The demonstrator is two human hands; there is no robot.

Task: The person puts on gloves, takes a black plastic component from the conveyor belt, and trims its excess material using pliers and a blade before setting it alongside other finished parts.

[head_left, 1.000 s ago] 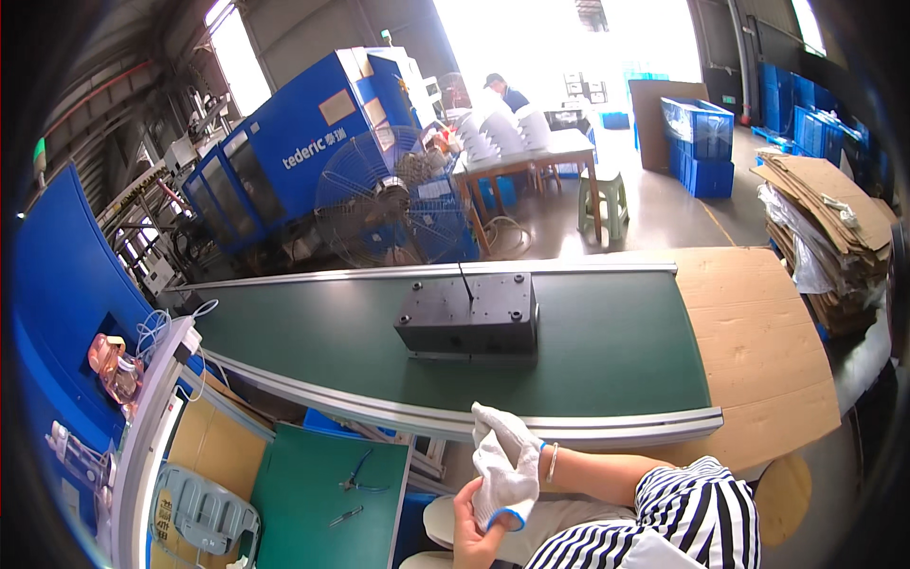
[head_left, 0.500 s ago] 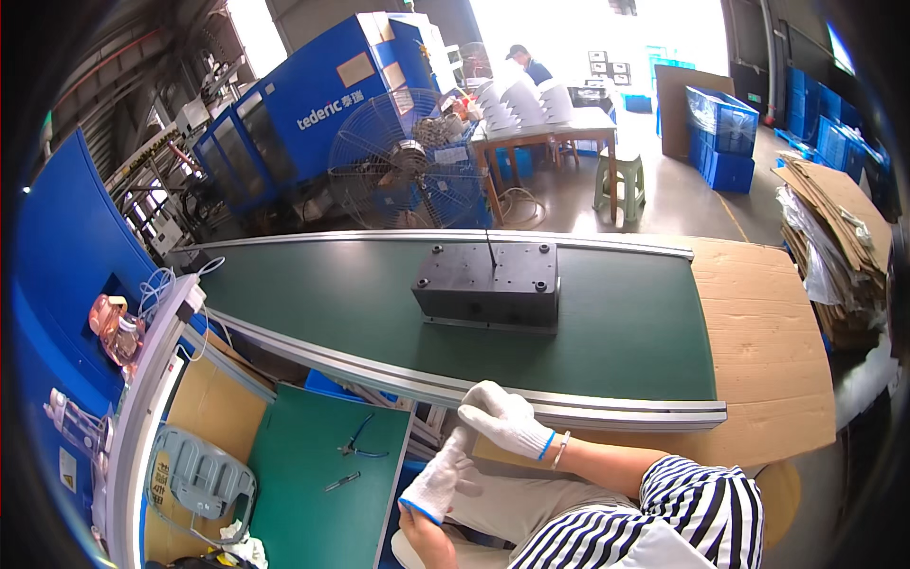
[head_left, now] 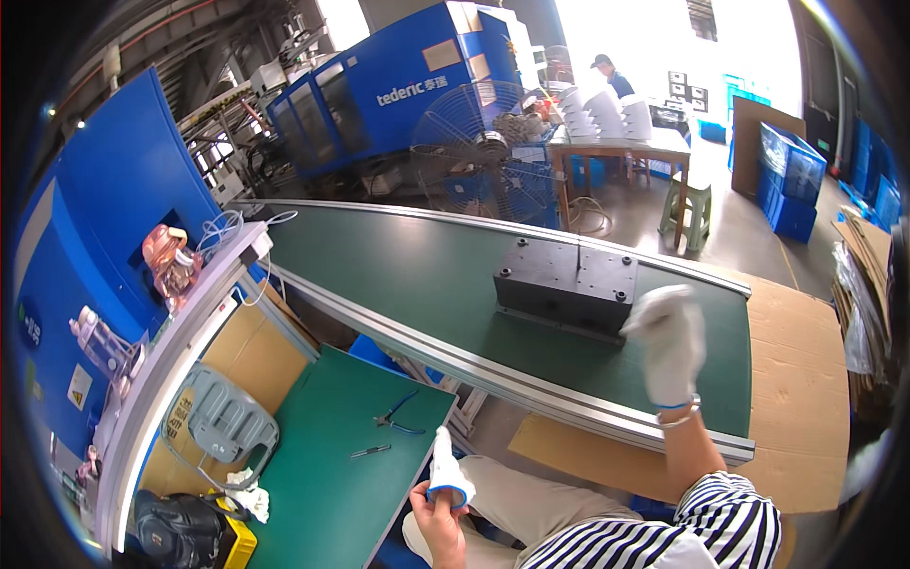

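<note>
My left hand (head_left: 438, 523) is bare, its fingers closed at the blue-edged cuff of a white knit glove (head_left: 445, 465). The glove hangs above my lap near the corner of the green work table (head_left: 332, 493). My right hand (head_left: 669, 346) wears a matching white glove and is raised over the green conveyor belt (head_left: 408, 256), beside the right end of a black rectangular block (head_left: 564, 289). Motion smears its fingers. That block has round knobs at its top corners and a thin upright rod. Pliers with blue handles (head_left: 400, 417) and a small slim tool (head_left: 370, 451) lie on the table.
The belt's metal rail (head_left: 531, 391) runs between me and the block. Cardboard (head_left: 796, 379) covers the right end. A grey folding stool (head_left: 223, 417) leans at the left. Beyond the belt stand a large fan (head_left: 488, 147), a blue machine (head_left: 379, 90) and a person (head_left: 616, 81) at a table.
My right hand has moved away from the glove in my left hand, up and right over the belt. The view has turned left, so the scene shifts right.
</note>
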